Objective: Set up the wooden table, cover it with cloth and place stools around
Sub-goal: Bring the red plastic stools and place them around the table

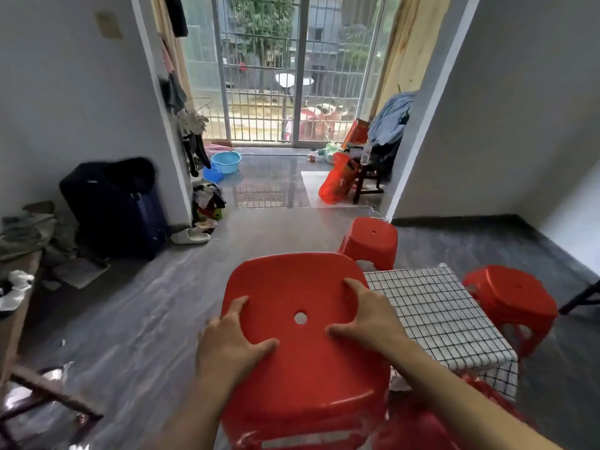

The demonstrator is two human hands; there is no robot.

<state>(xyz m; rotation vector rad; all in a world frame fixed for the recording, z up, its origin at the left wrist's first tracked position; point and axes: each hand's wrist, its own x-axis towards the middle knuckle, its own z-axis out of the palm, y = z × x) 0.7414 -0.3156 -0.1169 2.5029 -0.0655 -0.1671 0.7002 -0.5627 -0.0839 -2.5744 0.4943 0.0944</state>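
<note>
A person stands over a red plastic stool [302, 336], gripping its seat from above with both hands. The left hand [233, 339] clasps the seat's left edge, thumb lying across the top and fingers spread along the rim. The right hand [367, 316] rests on the right side, thumb pointing inward toward the small round hole at the seat's centre, fingers spread toward the far edge. Neither hand is free; both hold this stool.

The stool sits directly below the person, just beside the left side of a low desk [435, 316], which lies to the right of the hands. The right hand is the nearer one to the desk. The seat is a smooth, glossy, rounded square, slightly dished.

The desk is draped in a white cloth with a thin black grid, hanging over its near edge. Two more red stools are already placed: one at the far side [370, 240], one at the right side [509, 297]. The floor [139, 313] is polished grey stone with pale streaks.

The setup looks nearly finished, with this stool likely going to the desk's left side.
</note>
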